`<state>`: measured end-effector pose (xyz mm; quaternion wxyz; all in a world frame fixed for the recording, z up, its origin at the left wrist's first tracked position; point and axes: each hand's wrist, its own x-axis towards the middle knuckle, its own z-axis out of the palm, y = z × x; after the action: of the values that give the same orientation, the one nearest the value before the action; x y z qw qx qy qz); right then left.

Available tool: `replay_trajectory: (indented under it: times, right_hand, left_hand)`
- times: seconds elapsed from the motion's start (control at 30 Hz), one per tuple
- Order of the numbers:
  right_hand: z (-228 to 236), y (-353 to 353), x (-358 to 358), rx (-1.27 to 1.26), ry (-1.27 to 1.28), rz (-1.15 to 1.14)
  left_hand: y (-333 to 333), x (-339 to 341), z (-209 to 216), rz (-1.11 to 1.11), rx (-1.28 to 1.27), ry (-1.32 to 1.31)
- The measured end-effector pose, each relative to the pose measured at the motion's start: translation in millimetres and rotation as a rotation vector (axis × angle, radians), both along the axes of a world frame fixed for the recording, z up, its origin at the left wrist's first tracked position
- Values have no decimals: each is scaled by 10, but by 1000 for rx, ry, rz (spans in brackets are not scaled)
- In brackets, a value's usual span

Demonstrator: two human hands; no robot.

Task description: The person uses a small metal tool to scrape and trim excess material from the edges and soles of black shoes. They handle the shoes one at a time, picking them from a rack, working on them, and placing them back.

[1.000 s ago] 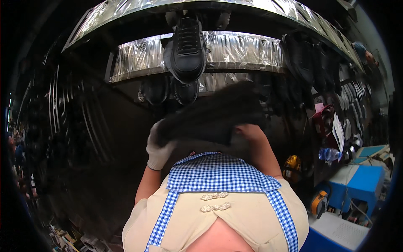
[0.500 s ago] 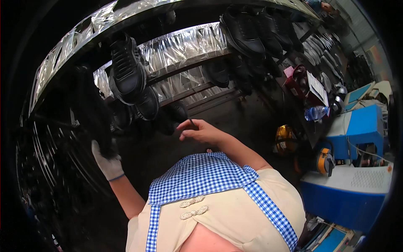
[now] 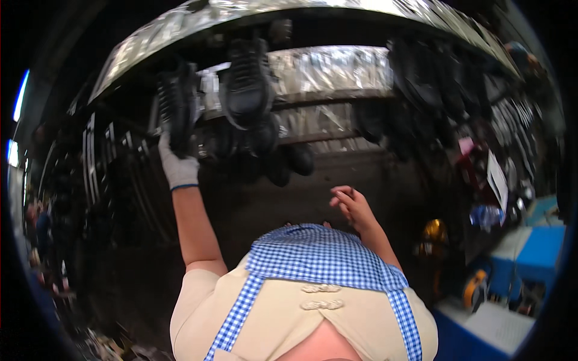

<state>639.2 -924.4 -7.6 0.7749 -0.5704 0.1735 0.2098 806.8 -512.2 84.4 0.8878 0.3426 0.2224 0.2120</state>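
Note:
My left hand (image 3: 179, 167), in a white glove with a blue cuff, is closed round the lower end of a black lace-up shoe (image 3: 176, 108). This shoe stands tilted at the left part of the rack (image 3: 337, 101); whether it rests on the rack I cannot tell. Just right of it another black shoe (image 3: 247, 90) leans on the same rack. My bare right hand (image 3: 354, 207) hangs in front of my checked apron (image 3: 325, 253), its fingers loosely bent and apart, with nothing visible in them. Motion blurs the picture somewhat.
More black shoes (image 3: 421, 78) lean on the rack at the right. Shiny clear wrapping (image 3: 331, 66) covers its bars. To the right are a blue and white machine (image 3: 542, 249), a plastic bottle (image 3: 486, 215) and a gold-coloured object (image 3: 435, 231). Metal bars (image 3: 90, 159) stand at the left.
My left hand has moved up and forward with the shoe to the rack. My right hand has drawn back from the rack toward my right side. The view has turned left.

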Motion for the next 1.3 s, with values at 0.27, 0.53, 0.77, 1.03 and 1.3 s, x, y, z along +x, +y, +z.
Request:
replay_trajectory:
  times: [0.27,0.53,0.77,1.03,1.3]
  right_hand:
    - [-154,-112,31,61,-35,-1]
    - [-181,-398,0,74,-39,-13]
    - [-128,-790,-146,109,-49,-31]
    - [-406,-1284,-359,72,0,-127]
    - [-376,-1246,-192,87,-44,-134]
  left_hand:
    - [312,59,-56,138,-105,-50]
    - [-975,-276,-180,-255,113,78]
    - [-1720,19,-5,-59,310,-79]
    - [-1575,214,-108,-260,-93,-34]
    - [-2059,122,99,-1,101,-56]
